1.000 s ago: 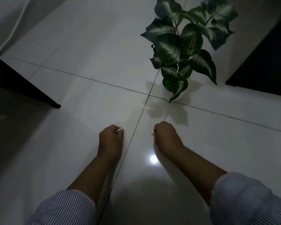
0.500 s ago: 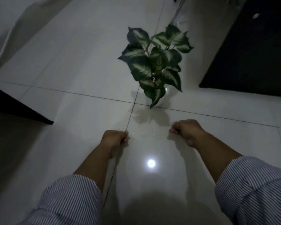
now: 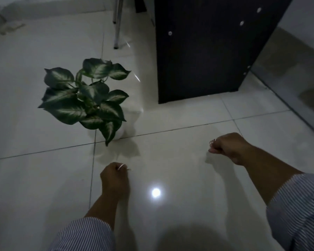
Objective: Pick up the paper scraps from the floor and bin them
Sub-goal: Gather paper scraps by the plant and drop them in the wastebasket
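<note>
My left hand is a closed fist over the glossy white tile floor, with small white paper scraps poking out between its fingers. My right hand is also closed, held further right and a little higher, with a bit of white paper scrap showing at its fingertips. No bin is in view. I see no loose scraps on the floor around the hands in this dim light.
A potted plant with green and white leaves stands on the floor ahead of my left hand. A dark cabinet rises at the upper right. A metal leg stands behind the plant. A lamp glare shines on the tile.
The view has swung right: the plant has slid to the left and the dark cabinet has come into sight. My right hand has moved out to the right, away from my left hand. Both stay closed.
</note>
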{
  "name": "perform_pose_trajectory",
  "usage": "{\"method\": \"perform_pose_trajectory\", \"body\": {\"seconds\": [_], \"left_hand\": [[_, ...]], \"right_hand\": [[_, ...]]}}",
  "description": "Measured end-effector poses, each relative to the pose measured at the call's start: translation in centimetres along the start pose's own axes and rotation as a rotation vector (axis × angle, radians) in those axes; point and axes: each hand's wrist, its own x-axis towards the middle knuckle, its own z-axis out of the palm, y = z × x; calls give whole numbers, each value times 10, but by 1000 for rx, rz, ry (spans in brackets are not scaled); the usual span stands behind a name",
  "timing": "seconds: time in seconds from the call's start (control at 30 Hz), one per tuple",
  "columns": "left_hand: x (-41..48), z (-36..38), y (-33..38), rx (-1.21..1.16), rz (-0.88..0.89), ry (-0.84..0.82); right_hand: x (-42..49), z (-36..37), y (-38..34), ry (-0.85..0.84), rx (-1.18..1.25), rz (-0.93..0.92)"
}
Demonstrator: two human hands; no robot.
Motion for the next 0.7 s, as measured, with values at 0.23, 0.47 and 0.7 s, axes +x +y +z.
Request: {"method": "perform_pose_trajectory", "body": {"seconds": [0.23, 0.47, 0.7], "left_hand": [[-15, 5, -16, -51, 110, 107], [-17, 6, -25, 171, 265, 35], [-19, 3, -32, 285, 362, -64]], "right_hand": [[5, -19, 19, 19, -71, 14], [6, -2, 26, -40, -159, 0], [7, -2, 36, -48, -177, 29]]}}
